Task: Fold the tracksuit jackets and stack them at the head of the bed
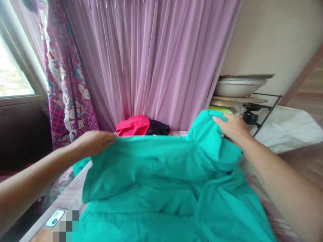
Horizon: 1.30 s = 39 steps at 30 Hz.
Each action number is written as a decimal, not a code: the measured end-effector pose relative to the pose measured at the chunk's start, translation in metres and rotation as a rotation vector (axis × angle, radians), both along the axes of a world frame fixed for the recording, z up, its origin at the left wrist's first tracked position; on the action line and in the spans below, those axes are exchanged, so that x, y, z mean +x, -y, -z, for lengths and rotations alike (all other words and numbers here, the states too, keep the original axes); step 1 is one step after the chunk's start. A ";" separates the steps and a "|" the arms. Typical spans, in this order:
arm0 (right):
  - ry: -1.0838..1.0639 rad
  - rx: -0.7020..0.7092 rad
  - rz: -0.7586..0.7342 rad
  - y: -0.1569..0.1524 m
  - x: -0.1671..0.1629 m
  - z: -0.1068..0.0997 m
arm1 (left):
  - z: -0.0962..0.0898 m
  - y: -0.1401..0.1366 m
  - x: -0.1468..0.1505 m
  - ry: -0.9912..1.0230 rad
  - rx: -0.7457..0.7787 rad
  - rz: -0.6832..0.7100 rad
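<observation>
A teal garment (pixel 161 191) of thin cloth spreads over the table in front of me, its upper part lifted and stretched between my hands. At the left, my left hand (pixel 97 139) is closed on the raised edge, its fingertips partly hidden. My right hand (pixel 232 126) pinches a bunched upper corner of the same cloth, thumb on the near side. Folds run across the lower part, which lies loose toward me. Part of the teal cloth also hangs at the far left, beyond the raised edge.
A red and black cloth bundle (pixel 133 126) lies behind the garment, against the purple curtain (pixel 156 67). On the right, a black rack (pixel 268 111) stands near a white basin (pixel 239 88) and a white bag (pixel 287 127). A phone (pixel 55 217) rests at the table's left edge.
</observation>
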State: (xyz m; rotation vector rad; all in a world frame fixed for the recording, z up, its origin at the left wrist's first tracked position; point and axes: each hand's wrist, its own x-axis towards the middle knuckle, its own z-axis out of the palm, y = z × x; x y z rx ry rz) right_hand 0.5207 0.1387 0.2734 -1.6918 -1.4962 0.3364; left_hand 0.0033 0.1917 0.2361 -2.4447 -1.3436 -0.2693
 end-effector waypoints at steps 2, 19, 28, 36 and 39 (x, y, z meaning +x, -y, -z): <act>0.181 0.230 0.165 -0.046 -0.005 -0.002 | -0.041 -0.031 0.022 0.010 0.111 -0.157; 0.684 -0.337 0.145 0.086 0.038 0.207 | 0.194 0.085 0.027 0.159 -0.415 -0.033; 0.920 -0.389 -0.125 0.077 0.012 0.175 | 0.193 0.122 0.015 0.207 -0.449 -0.003; 0.910 -0.411 -0.150 0.121 0.025 0.180 | 0.211 0.133 0.015 0.196 -0.365 -0.064; 0.941 -0.337 -0.071 0.118 0.020 0.178 | 0.212 0.133 0.015 0.196 -0.357 -0.068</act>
